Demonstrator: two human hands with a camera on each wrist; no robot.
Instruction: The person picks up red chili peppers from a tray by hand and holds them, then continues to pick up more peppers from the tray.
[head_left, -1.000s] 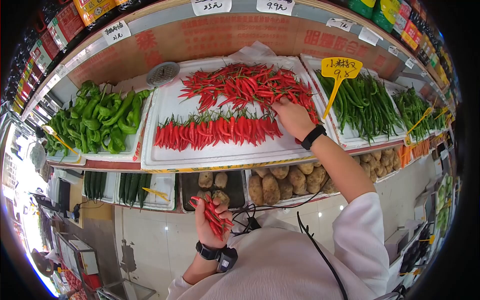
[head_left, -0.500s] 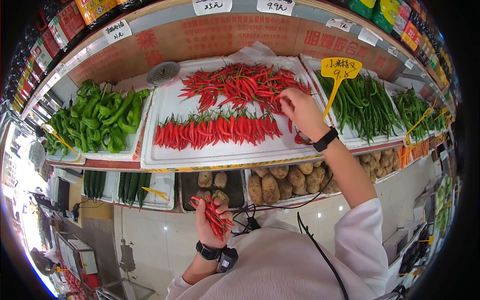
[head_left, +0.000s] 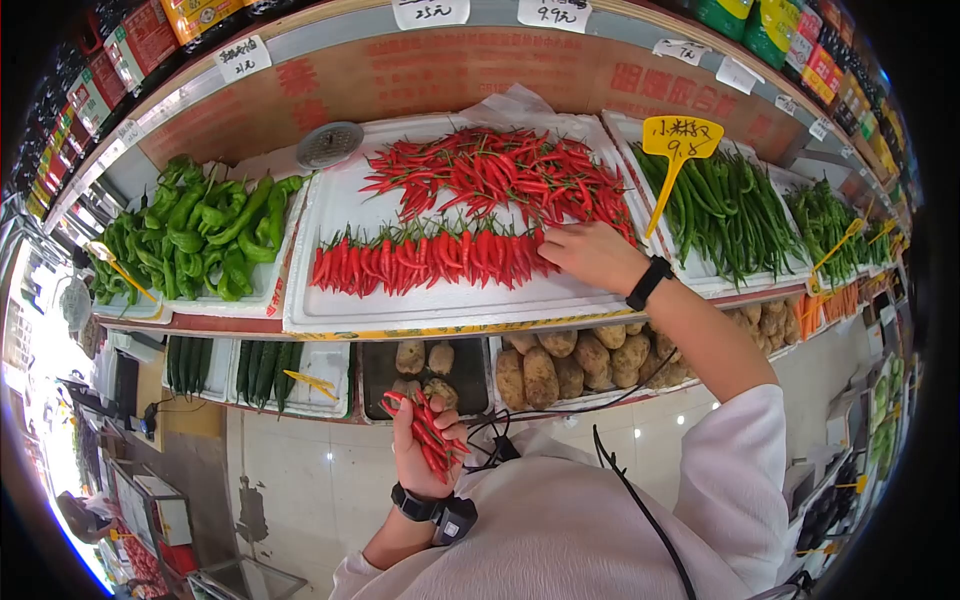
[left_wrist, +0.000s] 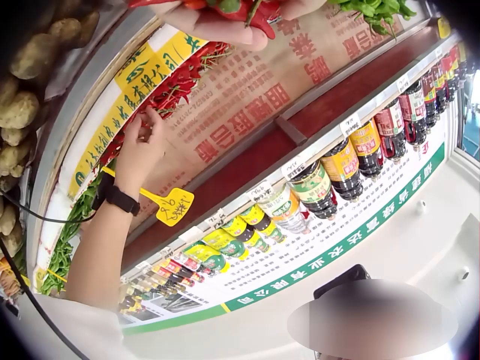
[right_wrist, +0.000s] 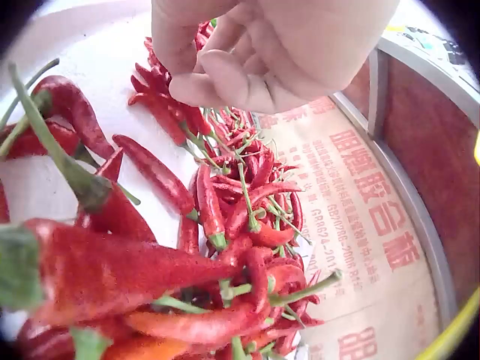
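Grips a bunch of red chilies [head_left: 430, 440] in the left hand [head_left: 413, 455], fingers curled tight round them, down low near the body and well away from the shelf edge [head_left: 400, 335]. Lots of open room around it, with only floor [head_left: 300, 480] below. Reaches out with the right hand [head_left: 592, 255] to the right end of the row of red chilies [head_left: 420, 262] on the white tray [head_left: 450, 308]. Touches the last chilies there with bent fingers; cannot tell whether pinching one or not. Sits between the row and the big pile of red chilies [head_left: 500, 175] at the back of the tray. Bare white strip along the front edge of the tray, just below the row. Close on the right, the tray's side edge, a yellow price sign [head_left: 682, 137] and the long green chilies [head_left: 725, 205]. Under the tray edge, potatoes [head_left: 560, 365]
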